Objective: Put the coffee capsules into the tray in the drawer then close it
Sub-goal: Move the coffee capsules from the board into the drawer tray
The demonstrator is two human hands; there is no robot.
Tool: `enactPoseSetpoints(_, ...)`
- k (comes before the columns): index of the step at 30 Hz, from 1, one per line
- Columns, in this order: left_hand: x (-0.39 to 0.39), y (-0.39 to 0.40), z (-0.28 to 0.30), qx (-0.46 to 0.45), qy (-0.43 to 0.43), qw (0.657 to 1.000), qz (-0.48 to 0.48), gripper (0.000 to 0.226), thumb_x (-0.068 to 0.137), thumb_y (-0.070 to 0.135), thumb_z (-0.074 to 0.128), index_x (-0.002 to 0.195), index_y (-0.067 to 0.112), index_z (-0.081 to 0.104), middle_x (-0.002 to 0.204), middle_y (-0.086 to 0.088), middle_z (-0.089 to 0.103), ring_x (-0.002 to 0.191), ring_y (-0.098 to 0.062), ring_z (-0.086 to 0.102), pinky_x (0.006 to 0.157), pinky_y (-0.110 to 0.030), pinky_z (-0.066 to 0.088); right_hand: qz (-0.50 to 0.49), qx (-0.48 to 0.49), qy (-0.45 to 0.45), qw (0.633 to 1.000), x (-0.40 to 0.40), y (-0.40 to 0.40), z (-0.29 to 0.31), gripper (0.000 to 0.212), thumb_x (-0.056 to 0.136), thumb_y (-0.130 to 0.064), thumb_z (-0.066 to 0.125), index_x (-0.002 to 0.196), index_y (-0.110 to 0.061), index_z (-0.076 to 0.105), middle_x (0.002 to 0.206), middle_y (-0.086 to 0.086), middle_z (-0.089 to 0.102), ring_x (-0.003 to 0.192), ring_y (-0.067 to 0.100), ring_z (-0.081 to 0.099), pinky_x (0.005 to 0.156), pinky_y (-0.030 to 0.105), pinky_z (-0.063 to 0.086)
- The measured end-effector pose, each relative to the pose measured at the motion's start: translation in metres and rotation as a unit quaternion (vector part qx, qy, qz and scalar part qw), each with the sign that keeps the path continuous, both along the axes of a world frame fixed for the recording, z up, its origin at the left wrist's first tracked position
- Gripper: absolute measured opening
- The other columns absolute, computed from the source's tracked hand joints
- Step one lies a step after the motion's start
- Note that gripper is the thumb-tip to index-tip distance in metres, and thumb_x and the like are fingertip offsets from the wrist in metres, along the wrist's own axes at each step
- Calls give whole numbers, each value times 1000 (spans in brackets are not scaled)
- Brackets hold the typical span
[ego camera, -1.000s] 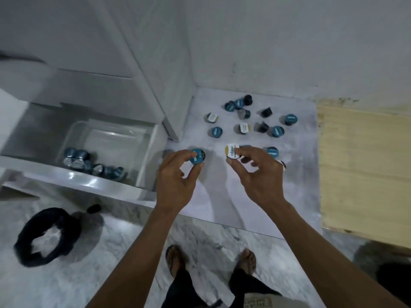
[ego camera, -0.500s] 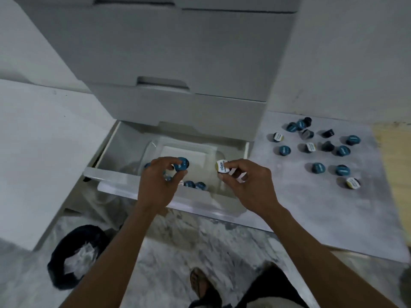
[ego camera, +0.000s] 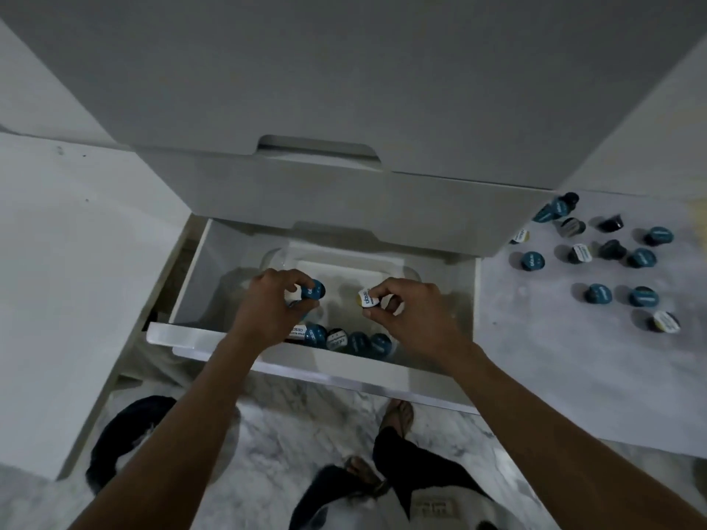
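Observation:
The white drawer (ego camera: pixel 237 348) stands pulled open, with a clear plastic tray (ego camera: pixel 344 267) inside it. Several capsules (ego camera: pixel 346 341) lie along the tray's near side. My left hand (ego camera: pixel 271 304) pinches a blue-lidded capsule (ego camera: pixel 313 289) above the tray. My right hand (ego camera: pixel 409 311) pinches a white-and-yellow-lidded capsule (ego camera: pixel 368 298), also over the tray. Several more capsules (ego camera: pixel 612 262) sit scattered on the marble counter (ego camera: pixel 574 369) to the right.
A closed white drawer front (ego camera: pixel 344 193) with a cut-out handle overhangs the open drawer's back. A white panel (ego camera: pixel 57 281) stands at the left. On the marble floor are a black bin (ego camera: pixel 114 453) and my feet (ego camera: pixel 398 415).
Both hands carried their capsules leftward from the counter to above the tray in the drawer. My view turned to face the drawer.

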State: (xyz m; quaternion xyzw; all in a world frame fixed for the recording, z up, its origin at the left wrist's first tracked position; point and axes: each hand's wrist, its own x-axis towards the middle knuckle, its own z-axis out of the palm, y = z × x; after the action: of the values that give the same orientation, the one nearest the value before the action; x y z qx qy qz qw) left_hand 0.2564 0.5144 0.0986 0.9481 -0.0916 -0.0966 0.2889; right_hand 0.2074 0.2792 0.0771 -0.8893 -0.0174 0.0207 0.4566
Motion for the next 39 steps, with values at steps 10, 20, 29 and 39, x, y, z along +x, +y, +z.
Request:
enactPoseSetpoints(10, 47, 2, -35, 17, 125, 984, -124, 22, 72, 16, 84, 90, 22, 71, 81, 22, 51, 90, -9, 54, 63, -4, 32, 60, -53, 121, 989, 39, 26, -42, 15, 81, -25, 77, 94, -22, 71, 90, -5, 72, 74, 7, 60, 71, 27, 51)
enactPoseSetpoints(20, 64, 7, -55, -13, 178, 972, -151, 25, 64, 14, 87, 83, 19, 72, 76, 15, 63, 78, -5, 59, 67, -15, 45, 83, -51, 158, 983, 44, 41, -55, 22, 77, -19, 80, 97, -19, 70, 86, -6, 66, 78, 11, 64, 75, 32, 56)
enactPoseSetpoints(29, 60, 15, -57, -5, 205, 963, -172, 28, 67, 15, 86, 88, 24, 70, 89, 10, 69, 86, -8, 65, 77, -23, 53, 114, -54, 189, 974, 42, 42, -49, 26, 78, -15, 77, 103, -18, 71, 97, -4, 69, 84, 9, 65, 77, 21, 54)
enactPoseSetpoints(39, 57, 16, -59, -3, 196, 964, -181, 15, 78, 10, 74, 90, 19, 71, 92, 7, 71, 89, -8, 67, 86, -31, 56, 84, -32, 211, 973, 39, 43, -49, 21, 82, -15, 76, 102, -16, 72, 96, -5, 70, 88, 8, 64, 80, 20, 52)
